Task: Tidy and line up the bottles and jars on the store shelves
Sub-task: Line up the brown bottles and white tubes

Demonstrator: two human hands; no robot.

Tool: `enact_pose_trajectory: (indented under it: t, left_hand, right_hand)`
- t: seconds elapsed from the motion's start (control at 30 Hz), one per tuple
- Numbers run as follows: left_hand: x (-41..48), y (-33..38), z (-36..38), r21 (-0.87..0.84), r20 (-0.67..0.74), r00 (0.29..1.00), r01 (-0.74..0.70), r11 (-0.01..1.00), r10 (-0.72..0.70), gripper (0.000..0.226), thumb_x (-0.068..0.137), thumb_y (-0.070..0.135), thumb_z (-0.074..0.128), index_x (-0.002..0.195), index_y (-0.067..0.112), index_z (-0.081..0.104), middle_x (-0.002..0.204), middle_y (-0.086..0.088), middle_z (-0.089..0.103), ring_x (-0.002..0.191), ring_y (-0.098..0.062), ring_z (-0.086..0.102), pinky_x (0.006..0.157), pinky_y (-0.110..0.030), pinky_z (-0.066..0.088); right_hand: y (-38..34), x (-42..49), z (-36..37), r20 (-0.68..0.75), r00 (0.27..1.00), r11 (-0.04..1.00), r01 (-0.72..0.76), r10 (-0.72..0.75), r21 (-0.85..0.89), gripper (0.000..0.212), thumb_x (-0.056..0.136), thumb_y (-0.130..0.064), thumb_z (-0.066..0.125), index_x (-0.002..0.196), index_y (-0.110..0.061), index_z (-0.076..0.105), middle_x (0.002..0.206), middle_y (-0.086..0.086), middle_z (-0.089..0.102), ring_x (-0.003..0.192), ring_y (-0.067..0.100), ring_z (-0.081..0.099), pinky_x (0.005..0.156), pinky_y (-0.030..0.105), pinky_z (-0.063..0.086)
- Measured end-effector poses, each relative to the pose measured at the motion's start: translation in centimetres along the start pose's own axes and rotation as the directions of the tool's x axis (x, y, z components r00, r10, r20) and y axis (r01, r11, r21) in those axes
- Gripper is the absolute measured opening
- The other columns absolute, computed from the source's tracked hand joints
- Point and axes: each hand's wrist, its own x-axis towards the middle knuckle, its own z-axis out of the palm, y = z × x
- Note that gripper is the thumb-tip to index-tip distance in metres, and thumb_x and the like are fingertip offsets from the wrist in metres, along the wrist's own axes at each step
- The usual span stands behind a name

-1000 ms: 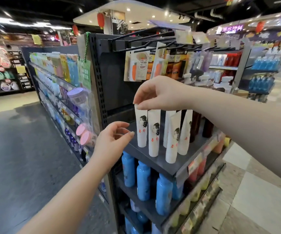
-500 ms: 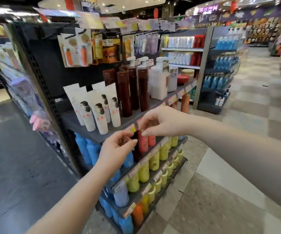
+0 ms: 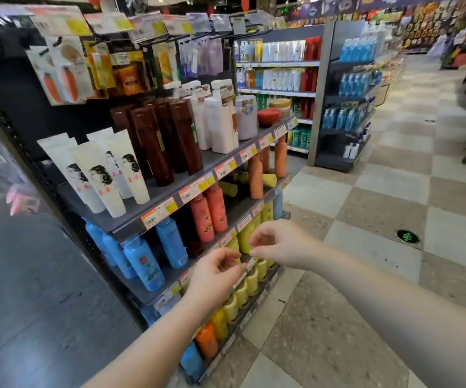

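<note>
Several white tubes [image 3: 105, 175] w/ a printed head stand cap-down at the left end of the top shelf [image 3: 209, 159], bunched, not in an even row. Above them hang carrot-print packs [image 3: 61, 71] on pegs. Next along: dark brown bottles [image 3: 153, 147], upright, packed close. Under the tubes, 2nd shelf [image 3: 243, 204], blue bottles [image 3: 142, 264] lean back in a loose line, then two coral bottles [image 3: 208, 217] upright, touching. Orange-yellow price tags [image 3: 159, 212] run along the shelf edges.

Left hand [image 3: 215, 275] is out in front of the lower shelf edge, fingers half-curled, thumb apart from them, nothing in it; fingertips near a tag, contact blurred, can't tell. Below it a row of yellow bottles [image 3: 241, 294], then an orange bottle [image 3: 206, 340] nearer the camera.

Top shelf centre-right: white pump bottles [image 3: 220, 119], a pale jar [image 3: 246, 116], a red lid [image 3: 268, 116]. Two yellow bottles [image 3: 229, 189] lie on their sides on the 2nd shelf, beside upright orange bottles [image 3: 255, 175].

Right hand [image 3: 279, 245] hovers just right of the left, thumb and forefinger close but empty, in front of a yellow bottle. Far right: another shelf unit [image 3: 349, 79] w/ blue bottles, checkered floor [image 3: 366, 247]
</note>
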Motion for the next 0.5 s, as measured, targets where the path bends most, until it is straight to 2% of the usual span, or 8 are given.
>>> enact_pose_trajectory:
  t: [0.07, 0.13, 0.27, 0.4, 0.5]
  left_hand:
    - [1.0, -0.9, 0.9, -0.015, 0.003, 1.000, 0.028, 1.000, -0.028, 0.011, 0.082, 0.018, 0.067, 0.090, 0.024, 0.062, 0.077, 0.006, 0.060, 0.053, 0.008, 0.053, 0.048, -0.008, 0.041]
    - [2.3, -1.9, 1.5, 0.037, -0.023, 0.999, 0.050, 0.998, -0.049, 0.011, 0.082, 0.023, 0.067, 0.092, 0.026, 0.062, 0.082, 0.009, 0.061, 0.061, 0.004, 0.054, 0.050, -0.006, 0.040]
    - [6.1, -3.9, 2.8, 0.026, -0.068, 0.991, 0.115, 0.993, -0.113, 0.010, 0.083, 0.028, 0.066, 0.089, 0.033, 0.060, 0.086, 0.012, 0.061, 0.065, -0.003, 0.054, 0.050, -0.008, 0.038]
    - [10.6, -5.5, 3.7, -0.033, -0.085, 0.979, 0.182, 0.983, -0.184, 0.012, 0.083, 0.025, 0.066, 0.088, 0.034, 0.059, 0.087, 0.008, 0.062, 0.065, -0.007, 0.055, 0.060, -0.020, 0.045]
    - [13.5, -6.5, 3.5, -0.073, -0.118, 0.959, 0.250, 0.966, -0.257, 0.014, 0.082, 0.025, 0.067, 0.094, 0.027, 0.061, 0.086, 0.006, 0.062, 0.069, -0.007, 0.056, 0.064, -0.020, 0.047]
  right_hand:
    - [1.7, 0.9, 0.7, 0.004, 1.000, 1.000, -0.028, 0.028, -0.004, 0.010, 0.079, -0.027, 0.068, 0.089, -0.026, 0.065, 0.084, -0.012, 0.060, 0.085, 0.008, 0.059, 0.076, 0.023, 0.046]
    - [3.3, 2.2, 1.3, 0.013, 0.998, 0.998, -0.055, 0.055, 0.005, 0.008, 0.079, -0.028, 0.068, 0.085, -0.029, 0.062, 0.082, -0.014, 0.060, 0.083, 0.007, 0.059, 0.074, 0.022, 0.046]
    - [6.2, 5.9, 2.7, 0.059, 0.994, 0.995, -0.097, 0.096, 0.015, 0.008, 0.079, -0.031, 0.067, 0.085, -0.032, 0.062, 0.078, -0.018, 0.059, 0.077, 0.000, 0.057, 0.066, 0.016, 0.043]
    - [8.8, 10.5, 3.1, 0.123, 0.986, 0.994, -0.110, 0.112, -0.026, 0.012, 0.079, -0.034, 0.066, 0.091, -0.031, 0.064, 0.075, -0.022, 0.056, 0.072, -0.007, 0.051, 0.057, 0.010, 0.033]
    - [10.2, 14.3, 3.3, 0.171, 0.977, 0.990, -0.119, 0.129, -0.069, 0.015, 0.079, -0.035, 0.065, 0.094, -0.031, 0.064, 0.080, -0.020, 0.056, 0.078, 0.000, 0.054, 0.060, 0.013, 0.035]
